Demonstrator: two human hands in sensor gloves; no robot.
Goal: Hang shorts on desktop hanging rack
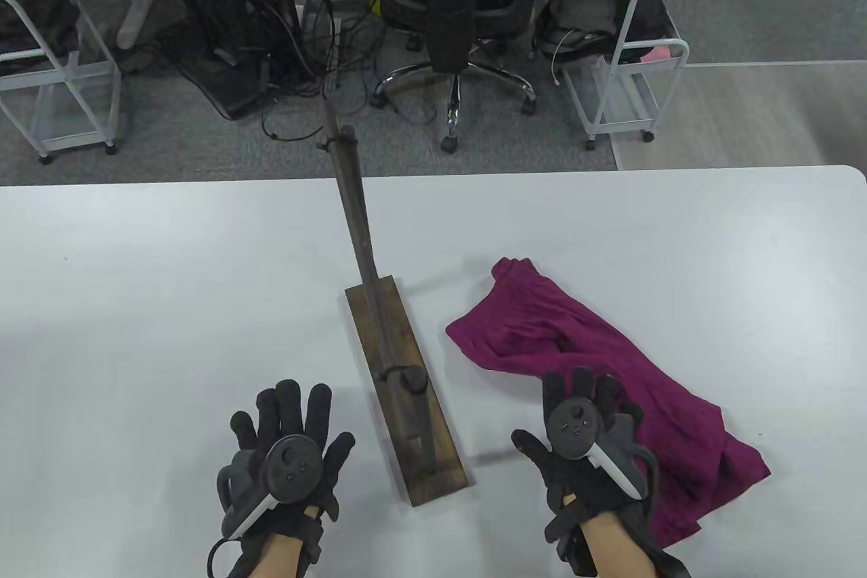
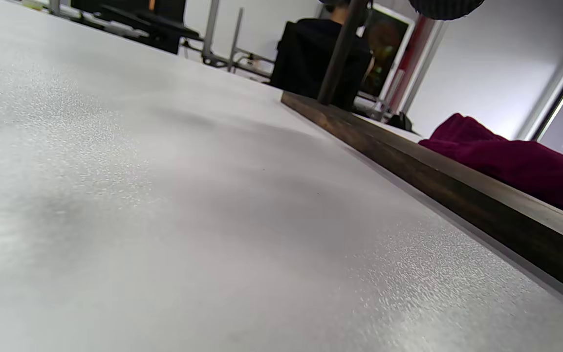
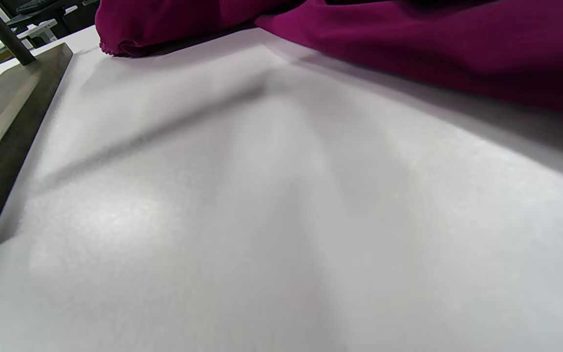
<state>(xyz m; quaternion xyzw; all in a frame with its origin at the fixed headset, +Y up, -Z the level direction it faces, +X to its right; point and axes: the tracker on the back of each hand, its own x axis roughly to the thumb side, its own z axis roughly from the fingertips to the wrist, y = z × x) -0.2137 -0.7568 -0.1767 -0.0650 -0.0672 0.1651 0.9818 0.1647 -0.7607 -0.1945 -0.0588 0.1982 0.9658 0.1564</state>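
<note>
Magenta shorts [image 1: 596, 361] lie crumpled on the white table [image 1: 169, 307], right of the rack; they also show in the left wrist view [image 2: 506, 156] and the right wrist view [image 3: 408, 34]. The dark wooden rack [image 1: 403, 388] has a long base board and posts carrying a bar that reaches toward the camera. My left hand [image 1: 291, 436] lies flat on the table left of the base, fingers spread, holding nothing. My right hand [image 1: 582, 429] lies flat with spread fingers, its fingertips over the near edge of the shorts, gripping nothing.
The rack's base board shows in the left wrist view [image 2: 433, 171] and at the left of the right wrist view [image 3: 3, 122]. Beyond the table's far edge stand an office chair [image 1: 460, 2], white wire carts [image 1: 630, 63] and a desk with cables.
</note>
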